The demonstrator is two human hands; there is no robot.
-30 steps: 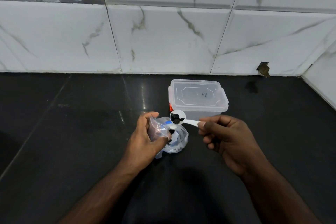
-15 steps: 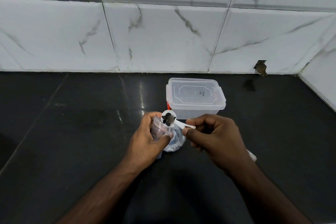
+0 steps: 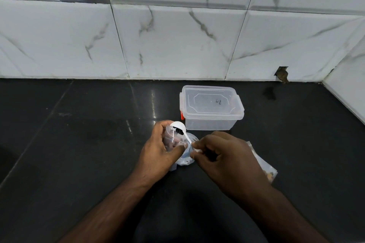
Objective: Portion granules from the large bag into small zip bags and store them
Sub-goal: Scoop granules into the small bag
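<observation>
Left hand [image 3: 158,152] curled round a small zip bag [image 3: 172,137], mouth held open, dark granules visible inside. Right hand [image 3: 223,156] pinching the handle of a white spoon [image 3: 178,127], bowl tipped at the bag's mouth, a few dark granules [image 3: 178,130] clinging. Large bag [image 3: 186,156] on the black bench [image 3: 79,144], just beneath both hands. Lidded clear tub [image 3: 211,107] just behind. More bags [image 3: 264,163] right of the right hand, partly hidden.

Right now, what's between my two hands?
In the head view, the white spoon spans the gap: the right hand pinches its handle, and its bowl tips at the small bag held by the left hand. The large bag sits beneath.
</observation>
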